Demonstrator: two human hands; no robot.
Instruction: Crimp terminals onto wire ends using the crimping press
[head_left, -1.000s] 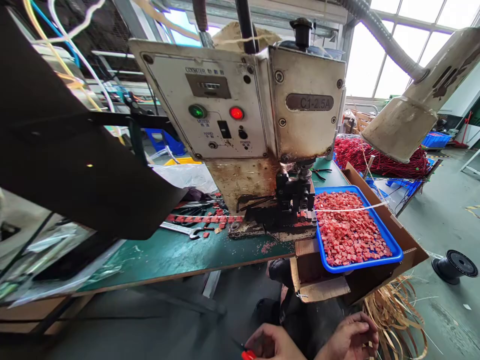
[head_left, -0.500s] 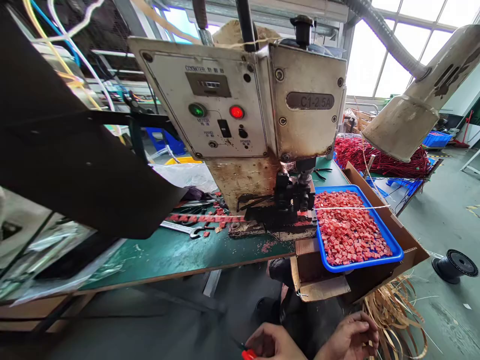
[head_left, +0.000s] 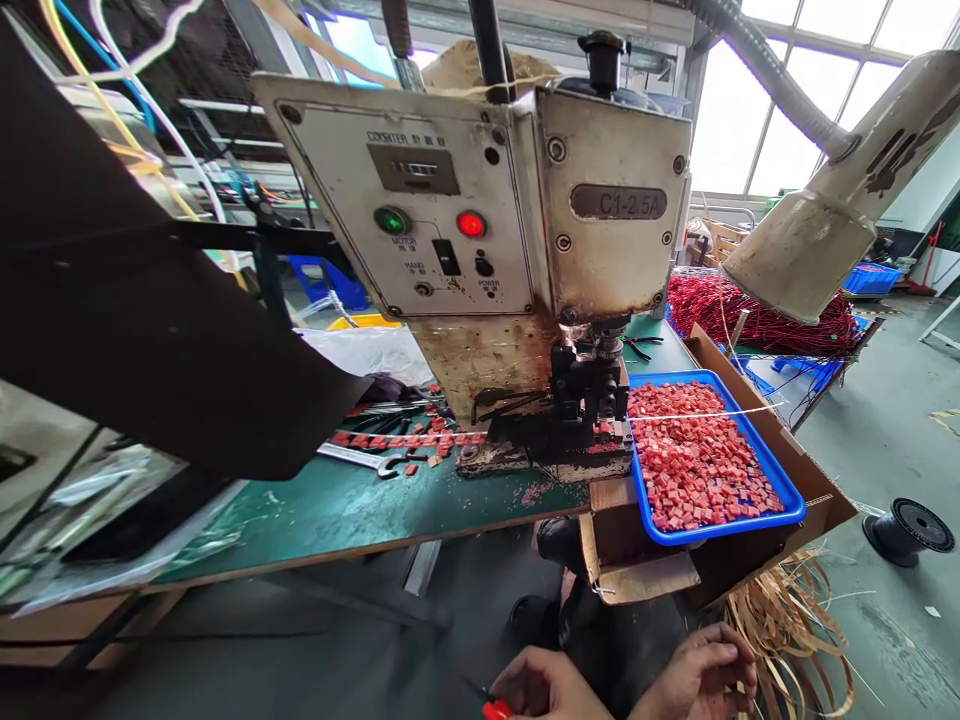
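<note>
At the lower edge of the head view, my left hand (head_left: 556, 682) is closed around a small red-handled tool (head_left: 496, 709) with a thin dark tip; its exact kind is hard to make out. My right hand (head_left: 703, 672) rests to the right, palm turned up, fingers loosely curled and apart, holding nothing visible. Both hands are low in front of the bench, away from the press machine (head_left: 480, 290). A strip of red terminals (head_left: 405, 440) runs into the press die (head_left: 589, 400) from the left. Right of the die, a blue tray (head_left: 795, 512) holds many small red pieces (head_left: 697, 460).
A cardboard box (head_left: 649, 580) sits under the tray. Paper strips (head_left: 787, 635) lie heaped on the floor near a black spool (head_left: 909, 530). A wrench (head_left: 360, 458) lies on the green bench (head_left: 322, 520). A lamp (head_left: 810, 245) hangs at right; a dark panel (head_left: 172, 300) looms at left.
The red strip left of the die was smeared by motion and now shows sharply. The view has shifted very slightly. Both hands look the same.
</note>
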